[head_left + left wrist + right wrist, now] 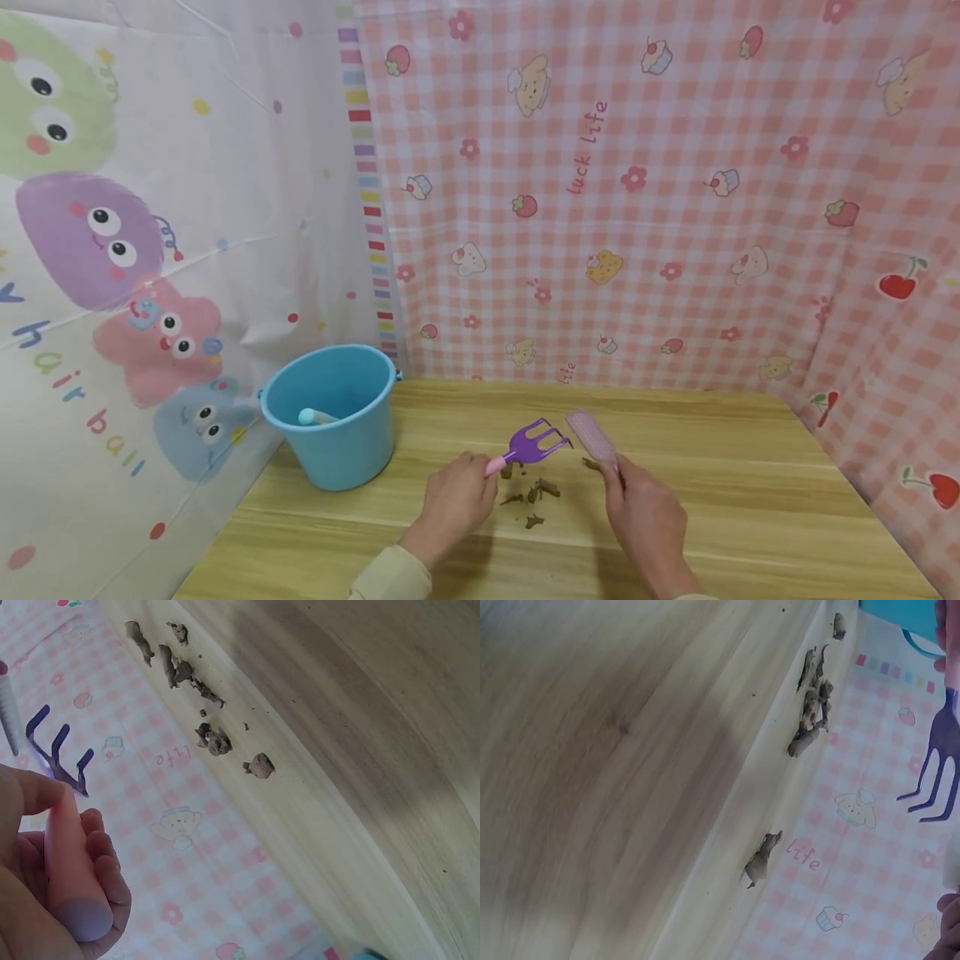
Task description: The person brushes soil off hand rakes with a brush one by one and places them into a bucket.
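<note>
My left hand [457, 498] grips the pink handle of a small purple garden fork [527, 447], whose three prongs point to the right above the table. In the left wrist view the fingers curl round that handle [71, 870]. My right hand [648, 518] holds a pale pink brush-like tool [589, 435] with a long flat textured head, tilted up to the left; its exact kind is unclear. The fork and this tool are close but apart. Beneath them lie several brown crumbly clumps [548, 487], with one clump [759, 861] apart from the others.
A light blue bucket [345, 454] stands on the wooden table [720, 467] at the left, with a pale tube-like thing [317, 417] inside. A pink checked cloth [637, 225] hangs behind the table, and a white printed cloth [247, 183] hangs at the left.
</note>
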Demonstrator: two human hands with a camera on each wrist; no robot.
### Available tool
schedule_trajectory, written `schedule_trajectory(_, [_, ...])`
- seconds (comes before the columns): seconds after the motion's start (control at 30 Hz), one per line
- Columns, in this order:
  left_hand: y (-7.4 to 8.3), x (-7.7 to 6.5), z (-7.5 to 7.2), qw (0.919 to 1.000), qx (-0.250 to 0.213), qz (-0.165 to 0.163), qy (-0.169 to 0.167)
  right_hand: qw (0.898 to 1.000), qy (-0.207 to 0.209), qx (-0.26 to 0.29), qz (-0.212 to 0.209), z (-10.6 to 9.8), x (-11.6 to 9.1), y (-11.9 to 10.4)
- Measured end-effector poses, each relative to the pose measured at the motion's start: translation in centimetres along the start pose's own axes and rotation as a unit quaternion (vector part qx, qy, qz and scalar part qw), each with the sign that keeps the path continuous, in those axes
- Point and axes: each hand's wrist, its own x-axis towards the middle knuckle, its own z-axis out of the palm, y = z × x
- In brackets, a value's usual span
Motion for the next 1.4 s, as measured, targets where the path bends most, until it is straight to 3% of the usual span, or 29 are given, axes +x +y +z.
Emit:
schedule_trajectory(0.1, [0.1, -0.1, 0.0, 0.9998, 0.013, 0.015, 0.009, 1.000, 0.007, 0.005, -0.023, 0.1, -0.1, -0.4])
schedule_trajectory(0.3, [0.1, -0.2, 0.0, 0.9980, 0.036, 0.042, 0.031, 0.998, -0.018, 0.014, -0.054, 0.3, -0.4, -1.4])
schedule_trajectory(0.6, [0.1, -0.2, 0.5, 0.9895, 0.085, 0.084, 0.081, 0.992, -0.027, -0.009, -0.120, 1.2, -1.0, -2.6])
schedule_trajectory(0.83, [0.4, -0.1, 0.5, 0.9821, 0.142, 0.096, 0.077, 0.980, -0.002, -0.055, -0.189, 2.0, -1.6, -2.9])
schedule_trajectory(1.07, [0.5, -0.1, 0.3, 0.9775, 0.174, 0.096, 0.072, 0.979, -0.026, -0.089, -0.181, 2.0, -1.6, -2.3])
schedule_trajectory(1.2, [0.4, -0.1, 0.3, 0.9732, 0.194, 0.097, 0.075, 0.981, -0.013, -0.103, -0.165, 1.7, -1.3, -2.0])
schedule_trajectory(1.4, [0.8, 0.1, 0.1, 0.9644, 0.225, 0.121, 0.068, 0.983, -0.006, -0.078, -0.169, 1.9, -1.5, -3.1])
